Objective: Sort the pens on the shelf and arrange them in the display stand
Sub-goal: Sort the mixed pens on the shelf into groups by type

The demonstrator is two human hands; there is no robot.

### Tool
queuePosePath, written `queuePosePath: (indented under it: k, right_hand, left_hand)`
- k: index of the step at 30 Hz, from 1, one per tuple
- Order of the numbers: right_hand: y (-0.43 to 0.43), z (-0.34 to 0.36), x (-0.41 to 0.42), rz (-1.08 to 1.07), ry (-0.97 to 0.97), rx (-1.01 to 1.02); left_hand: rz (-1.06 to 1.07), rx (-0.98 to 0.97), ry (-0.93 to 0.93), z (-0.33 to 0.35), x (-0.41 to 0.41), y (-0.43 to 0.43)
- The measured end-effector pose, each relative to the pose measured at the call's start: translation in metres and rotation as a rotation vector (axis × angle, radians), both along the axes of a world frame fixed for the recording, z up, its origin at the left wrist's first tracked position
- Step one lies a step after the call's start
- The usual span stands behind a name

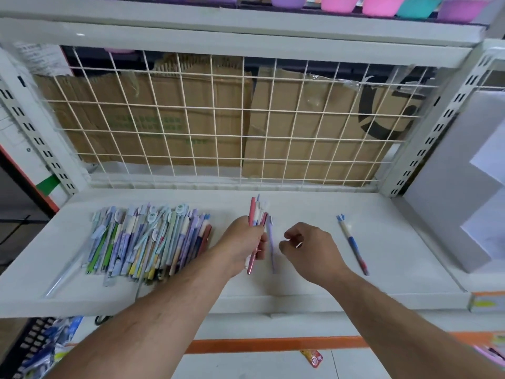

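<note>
1. Left hand: my fingers are wrapped round a small bundle of pens with pink, white and blue barrels. The tips point far and the butt ends stick out on the near side below my palm. I hold it over the middle of the shelf.
2. Right hand: fingers half curled, thumb and forefinger a little apart, nothing in them that I can see. It hovers just right of the left hand.
3. A lilac pen appears to lie on the shelf in the gap between my hands, though it is blurred. Its long axis runs near to far, leaning slightly. It sits just left of my right fingertips and just right of my left knuckles.
4. Judgement: the right hand is the free one. A pinch on that pen would come from the right, across the barrel.
5. The unsorted pile sits on the left of the shelf, left of my left forearm, with barrels mostly near to far.
6. Two pens lie together well right of my right hand. Their blue tips point far and they slant rightward toward the near edge.
7. A white stepped stand is at the right end, and I take it for the display stand. I see no pens on it, so the sorting looks early.
</note>
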State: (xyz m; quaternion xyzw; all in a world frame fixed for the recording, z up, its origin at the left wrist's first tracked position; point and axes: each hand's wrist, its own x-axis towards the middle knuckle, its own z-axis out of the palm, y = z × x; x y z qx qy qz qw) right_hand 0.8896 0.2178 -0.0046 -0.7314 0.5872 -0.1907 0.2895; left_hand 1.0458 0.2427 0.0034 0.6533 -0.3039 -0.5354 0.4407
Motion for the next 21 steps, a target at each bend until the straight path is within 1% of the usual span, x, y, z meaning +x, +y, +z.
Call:
queuePosePath:
  k: [2,4,6,9,14,16,18,21]
  right_hand:
    - [-0.002,0.002,-0.009,0.014,-0.029,0.016]
    - [-0.003,0.004,-0.02,0.026,-0.052,0.025]
    - [-0.004,0.007,-0.032,0.033,-0.126,0.075]
    - [-0.005,0.009,-0.053,0.016,-0.322,0.213]
    - [-0.02,0.002,-0.093,-0.071,-0.378,0.245]
    - [-0.029,-0.002,-0.111,-0.119,-0.347,0.245]
    - [-0.039,-0.006,-0.132,-0.164,-0.242,0.203]
    - [-0.058,-0.009,-0.168,-0.259,-0.141,0.153]
  left_hand:
    - [-0.017,0.004,0.099,0.004,-0.015,-0.003]
    - [-0.039,0.012,0.144,0.007,-0.032,-0.006]
    - [-0.044,0.004,0.177,0.008,-0.051,-0.01]
    - [-0.043,-0.006,0.189,0.005,-0.079,-0.018]
    - [-0.062,-0.011,0.206,0.001,-0.128,-0.031]
    - [-0.066,-0.015,0.208,0.001,-0.146,-0.036]
    - [-0.062,-0.006,0.209,-0.005,-0.161,-0.045]
    - [-0.03,0.028,0.178,-0.009,-0.179,-0.057]
